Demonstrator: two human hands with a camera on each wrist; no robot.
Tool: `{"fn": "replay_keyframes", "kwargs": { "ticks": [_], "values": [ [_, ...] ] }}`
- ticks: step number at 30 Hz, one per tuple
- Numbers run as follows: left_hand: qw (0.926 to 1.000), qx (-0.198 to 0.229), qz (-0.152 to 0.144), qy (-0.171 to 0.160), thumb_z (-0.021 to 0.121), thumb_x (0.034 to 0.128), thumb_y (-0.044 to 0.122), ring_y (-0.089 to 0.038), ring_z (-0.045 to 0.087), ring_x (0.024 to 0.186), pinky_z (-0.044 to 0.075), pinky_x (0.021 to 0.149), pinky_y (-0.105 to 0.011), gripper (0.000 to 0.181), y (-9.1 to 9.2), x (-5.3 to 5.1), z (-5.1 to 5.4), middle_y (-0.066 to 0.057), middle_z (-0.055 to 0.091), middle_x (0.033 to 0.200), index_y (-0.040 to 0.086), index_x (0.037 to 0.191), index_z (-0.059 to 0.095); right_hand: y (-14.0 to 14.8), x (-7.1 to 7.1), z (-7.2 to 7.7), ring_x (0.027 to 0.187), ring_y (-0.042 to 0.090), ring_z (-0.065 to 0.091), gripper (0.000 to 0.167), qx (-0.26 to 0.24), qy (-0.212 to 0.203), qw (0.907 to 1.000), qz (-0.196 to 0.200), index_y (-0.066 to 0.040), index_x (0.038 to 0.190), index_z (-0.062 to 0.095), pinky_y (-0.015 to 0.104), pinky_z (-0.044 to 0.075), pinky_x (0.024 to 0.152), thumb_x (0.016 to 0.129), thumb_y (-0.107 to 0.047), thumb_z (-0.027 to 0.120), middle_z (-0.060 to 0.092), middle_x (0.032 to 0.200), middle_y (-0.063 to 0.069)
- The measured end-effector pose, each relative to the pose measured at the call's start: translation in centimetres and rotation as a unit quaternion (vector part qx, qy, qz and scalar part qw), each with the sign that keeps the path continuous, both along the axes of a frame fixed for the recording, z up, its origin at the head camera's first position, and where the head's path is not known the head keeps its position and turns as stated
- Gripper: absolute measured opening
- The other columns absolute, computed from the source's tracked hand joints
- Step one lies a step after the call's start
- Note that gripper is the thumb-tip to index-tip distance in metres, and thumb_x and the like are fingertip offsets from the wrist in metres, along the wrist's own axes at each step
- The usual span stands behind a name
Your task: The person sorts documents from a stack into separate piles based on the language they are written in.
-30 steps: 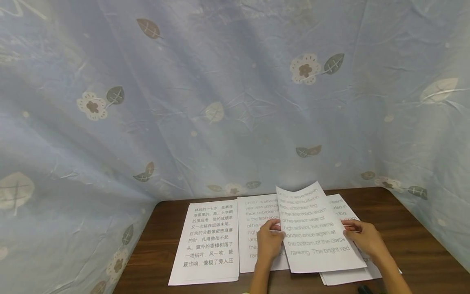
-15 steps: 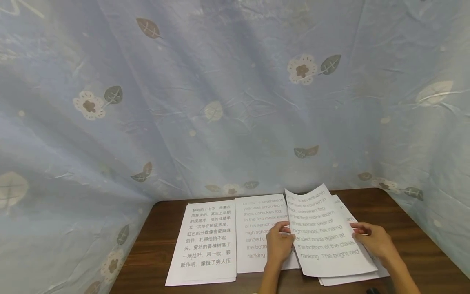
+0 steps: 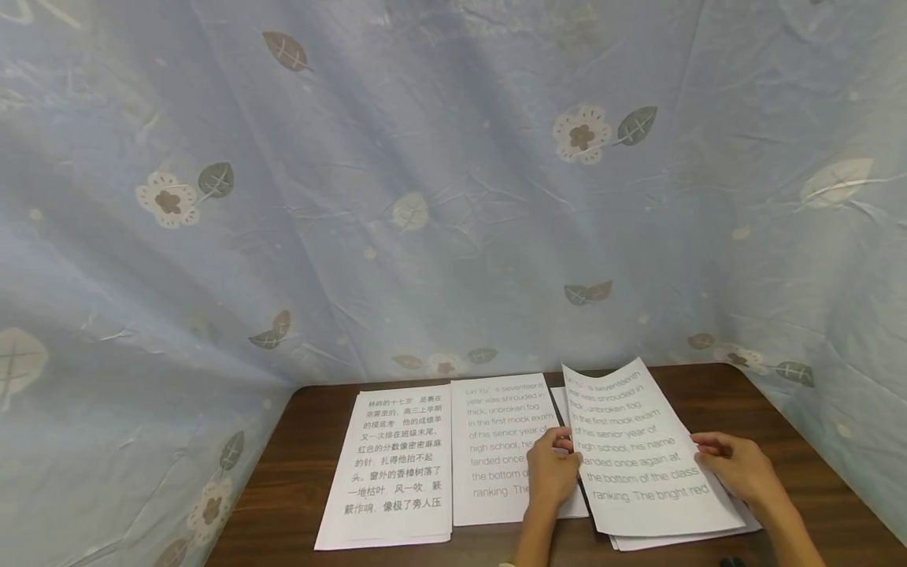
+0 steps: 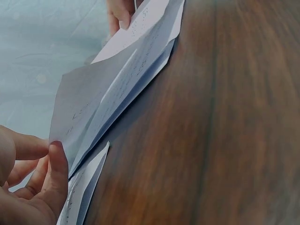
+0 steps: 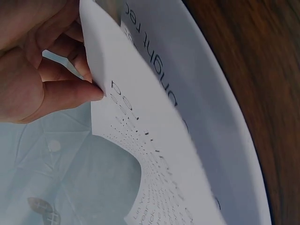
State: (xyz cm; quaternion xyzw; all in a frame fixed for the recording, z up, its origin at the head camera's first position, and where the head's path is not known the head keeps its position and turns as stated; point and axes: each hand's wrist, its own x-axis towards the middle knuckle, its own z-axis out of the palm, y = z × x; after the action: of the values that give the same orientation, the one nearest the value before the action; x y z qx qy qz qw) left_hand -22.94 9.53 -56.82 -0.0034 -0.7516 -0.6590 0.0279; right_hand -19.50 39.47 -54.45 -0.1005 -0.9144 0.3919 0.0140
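Note:
Both hands hold a raised, curved sheet of printed English text [image 3: 638, 457] by its two side edges. My left hand [image 3: 553, 471] pinches the sheet's left edge; in the left wrist view, thumb and fingers of this hand [image 4: 35, 178] meet at the paper's edge [image 4: 77, 101]. At the right edge is my right hand [image 3: 740, 468]; the right wrist view shows this hand [image 5: 47, 65] pinching the sheet [image 5: 136, 108] between thumb and fingers. Beneath the raised sheet lie more pages [image 3: 680, 542], mostly hidden by it.
A stack of English pages [image 3: 499, 504] lies left of the held sheet, partly under my left hand and forearm. Farther left sits a stack of Chinese pages [image 3: 386, 531]. The brown table [image 3: 269, 488] meets a patterned cloth [image 3: 453, 276] behind. A small dark object [image 3: 731, 561] shows at the bottom edge.
Both hands and the held sheet have moved to the right, over the right-hand pages. More of the middle stack's text is now uncovered.

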Motion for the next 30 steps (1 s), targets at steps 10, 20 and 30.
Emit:
{"fn": "replay_keyframes", "kwargs": {
  "ticks": [10, 20, 30],
  "values": [
    [0.9999, -0.002, -0.005, 0.010, 0.076, 0.0810, -0.010, -0.002, 0.064, 0.064, 0.052, 0.052, -0.016, 0.040, 0.66, 0.15, -0.40, -0.001, 0.070, 0.090, 0.002, 0.119, 0.077, 0.48, -0.08, -0.72, 0.089, 0.012, 0.062, 0.044, -0.019, 0.001, 0.9998, -0.002, 0.012, 0.137, 0.063, 0.022, 0.047, 0.068, 0.100, -0.012, 0.068, 0.075, 0.109, 0.014],
    [0.9999, -0.010, -0.009, 0.004, 0.076, 0.0826, -0.009, -0.002, 0.062, 0.064, 0.052, 0.052, -0.016, 0.038, 0.68, 0.10, -0.37, -0.001, 0.070, 0.091, 0.004, 0.118, 0.077, 0.49, -0.19, -0.83, 0.091, 0.017, 0.063, 0.043, -0.013, 0.003, 0.9998, -0.013, 0.011, 0.136, 0.065, 0.022, 0.045, 0.068, 0.098, -0.009, 0.070, 0.076, 0.108, 0.015],
    [0.9999, -0.003, -0.013, 0.002, 0.076, 0.0836, -0.009, -0.002, 0.062, 0.060, 0.050, 0.052, -0.014, 0.039, 0.57, 0.22, -0.13, -0.002, 0.070, 0.092, 0.000, 0.121, 0.075, 0.38, 0.05, -0.61, 0.094, 0.015, 0.065, 0.040, 0.022, 0.021, 0.9995, 0.001, 0.009, 0.133, 0.068, 0.019, 0.042, 0.071, 0.098, -0.012, 0.072, 0.078, 0.107, 0.015]
  ]
}}
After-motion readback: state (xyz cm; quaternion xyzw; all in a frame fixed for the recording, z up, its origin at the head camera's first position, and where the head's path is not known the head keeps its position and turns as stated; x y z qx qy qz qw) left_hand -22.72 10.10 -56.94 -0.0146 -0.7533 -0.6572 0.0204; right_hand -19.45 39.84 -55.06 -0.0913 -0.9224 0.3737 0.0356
